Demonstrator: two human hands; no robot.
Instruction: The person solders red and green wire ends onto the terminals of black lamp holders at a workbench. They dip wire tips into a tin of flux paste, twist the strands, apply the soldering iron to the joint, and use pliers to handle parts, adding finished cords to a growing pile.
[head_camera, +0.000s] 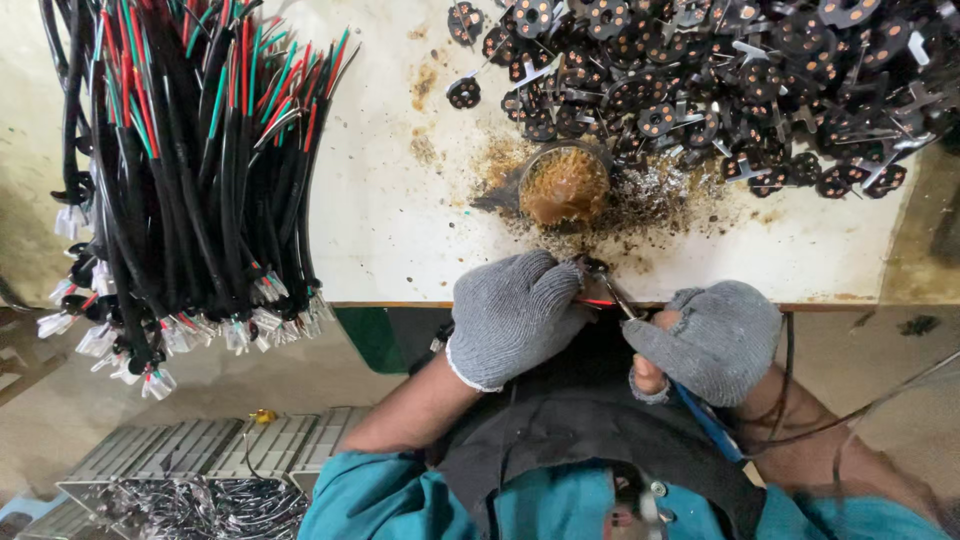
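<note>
My left hand (515, 312), in a grey knit glove, is closed around a thin red wire (598, 302) and a small dark part at the table's front edge. My right hand (712, 340), also in a grey glove, grips a slim tool with a blue handle (708, 420); its metal tip (612, 293) touches the piece held by my left hand. Just beyond the hands stands a small round tin of brown paste (563, 184).
A thick bundle of black cables with red and green wires (190, 170) hangs over the table's left side. A heap of black round parts with metal tabs (720, 85) covers the far right. The white tabletop (390, 220) is stained brown. Grey trays (190, 465) lie below.
</note>
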